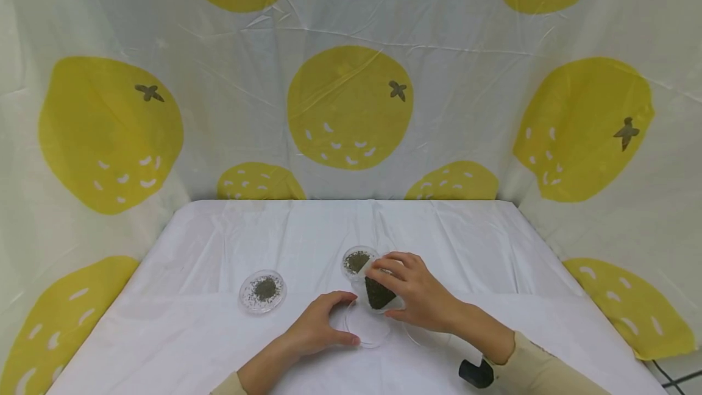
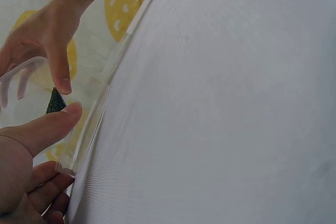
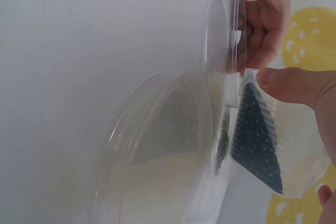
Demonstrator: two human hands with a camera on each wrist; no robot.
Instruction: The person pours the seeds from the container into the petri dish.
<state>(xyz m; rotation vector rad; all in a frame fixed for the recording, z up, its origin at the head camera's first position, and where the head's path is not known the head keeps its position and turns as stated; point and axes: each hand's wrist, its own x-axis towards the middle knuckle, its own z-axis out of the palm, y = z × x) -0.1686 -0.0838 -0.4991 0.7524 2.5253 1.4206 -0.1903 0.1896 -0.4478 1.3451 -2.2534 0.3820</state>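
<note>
My right hand [image 1: 419,291] grips a clear plastic container [image 3: 299,174] from above, with the thumb at its near rim. The container is tilted, and dark green, grainy material [image 1: 379,294] lies slanted inside it. Below and to the left, my left hand [image 1: 323,325] holds a clear, round petri dish [image 1: 368,329] by its left side, thumb in front and fingers behind. The tilted container overlaps the back of this dish in the head view. Just behind is another petri dish [image 1: 356,262] with dark green bits, partly covered by the container.
A third petri dish [image 1: 263,291] with a small heap of dark green bits lies to the left. A clear round piece [image 1: 425,339] lies under my right wrist. A dark device [image 1: 476,373] sits at the right sleeve. Behind the white-covered table [image 1: 307,230] hangs a lemon-print curtain [image 1: 236,96].
</note>
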